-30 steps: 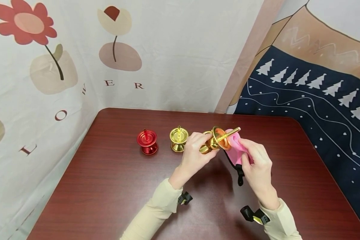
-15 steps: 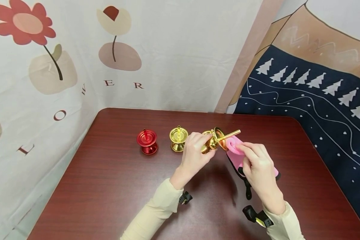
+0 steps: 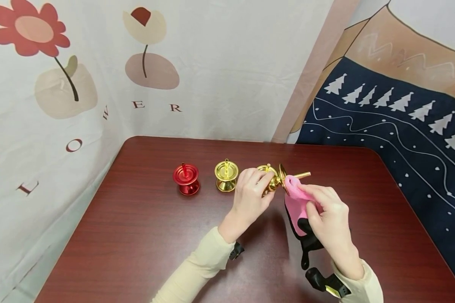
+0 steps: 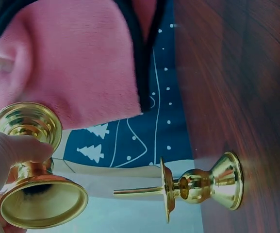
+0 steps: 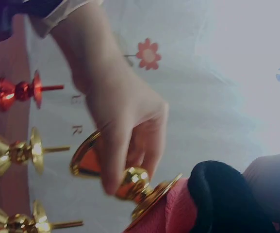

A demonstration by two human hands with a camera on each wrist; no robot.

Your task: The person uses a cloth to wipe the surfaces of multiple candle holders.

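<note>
In the head view, the left hand [image 3: 250, 193] grips a gold candle holder [image 3: 277, 181] above the desk [image 3: 144, 235], its long axis sideways, spike [image 3: 303, 174] pointing right; the right hand [image 3: 329, 216] pinches a pink cloth [image 3: 295, 206] on that side.

In the left wrist view, the thumb [image 4: 30, 147] crosses the holder's waist, flared base [image 4: 45, 204] nearest.

In the right wrist view, fingers [image 5: 115, 167] curl round its body; the cloth touches the saucer [image 5: 152, 199].
</note>
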